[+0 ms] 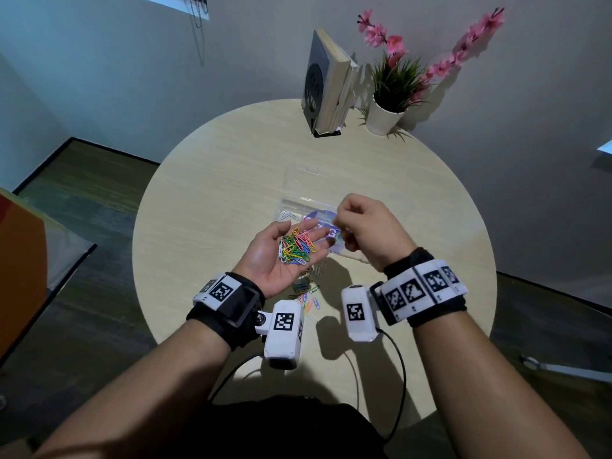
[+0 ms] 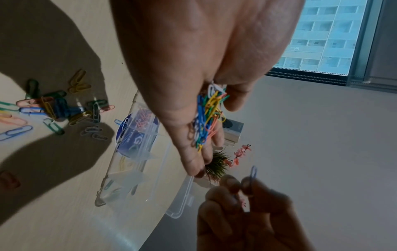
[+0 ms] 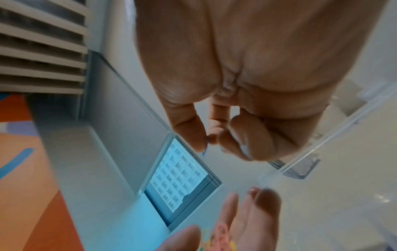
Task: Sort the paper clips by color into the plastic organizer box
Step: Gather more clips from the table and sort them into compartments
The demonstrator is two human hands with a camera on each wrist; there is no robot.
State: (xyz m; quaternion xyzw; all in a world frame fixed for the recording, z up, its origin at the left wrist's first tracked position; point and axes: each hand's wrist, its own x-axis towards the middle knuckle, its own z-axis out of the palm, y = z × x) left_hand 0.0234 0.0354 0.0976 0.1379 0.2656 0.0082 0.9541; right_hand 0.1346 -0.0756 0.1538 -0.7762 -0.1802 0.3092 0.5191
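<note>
My left hand [image 1: 284,250] lies palm up above the table, fingers relaxed, carrying a heap of mixed-colour paper clips [image 1: 296,247] [image 2: 209,115]. Just right of it, my right hand [image 1: 337,220] pinches a single blue paper clip [image 2: 254,171] [image 3: 204,152] between thumb and fingertips, over the clear plastic organizer box [image 1: 294,202]. The box stands open with its lid laid back. In its compartments I see pink clips [image 2: 142,118] and yellow ones [image 2: 123,163]. More loose clips [image 1: 306,293] [image 2: 55,108] lie on the table under my left wrist.
The round pale wooden table [image 1: 215,193] carries a stand of books [image 1: 328,84] and a white pot with a green plant and pink flowers [image 1: 387,107] at its far edge. Cables hang from my wrist cameras near the table's front edge.
</note>
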